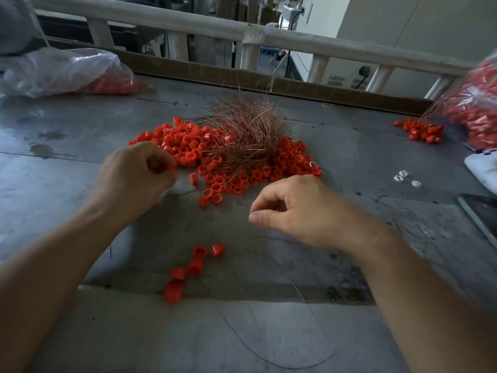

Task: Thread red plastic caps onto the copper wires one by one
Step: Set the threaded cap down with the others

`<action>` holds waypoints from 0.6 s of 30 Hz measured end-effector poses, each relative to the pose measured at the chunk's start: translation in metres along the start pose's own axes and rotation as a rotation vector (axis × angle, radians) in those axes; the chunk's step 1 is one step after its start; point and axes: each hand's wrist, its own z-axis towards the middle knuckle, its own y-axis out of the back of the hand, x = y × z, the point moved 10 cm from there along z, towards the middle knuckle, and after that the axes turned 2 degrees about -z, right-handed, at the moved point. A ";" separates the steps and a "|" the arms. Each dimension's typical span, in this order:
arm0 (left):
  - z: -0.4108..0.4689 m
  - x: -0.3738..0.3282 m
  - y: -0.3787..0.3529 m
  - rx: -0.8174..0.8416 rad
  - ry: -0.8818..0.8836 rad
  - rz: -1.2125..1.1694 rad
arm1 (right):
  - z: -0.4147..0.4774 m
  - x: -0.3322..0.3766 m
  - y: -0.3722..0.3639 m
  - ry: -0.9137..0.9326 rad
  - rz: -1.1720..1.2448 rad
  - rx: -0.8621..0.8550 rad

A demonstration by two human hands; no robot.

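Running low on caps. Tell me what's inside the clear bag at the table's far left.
Red caps show through the bag at its right end. Folded, glaring plastic hides whatever fills the rest.

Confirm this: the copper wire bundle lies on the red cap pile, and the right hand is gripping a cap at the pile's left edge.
Not quite: it is the left hand that grips a red cap at the left edge of the red cap pile, as the head view shows. The copper wire bundle does lie on that pile.
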 end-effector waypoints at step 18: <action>-0.048 -0.066 -0.042 0.611 -0.136 -0.687 | 0.020 -0.018 0.007 0.039 -0.072 -0.246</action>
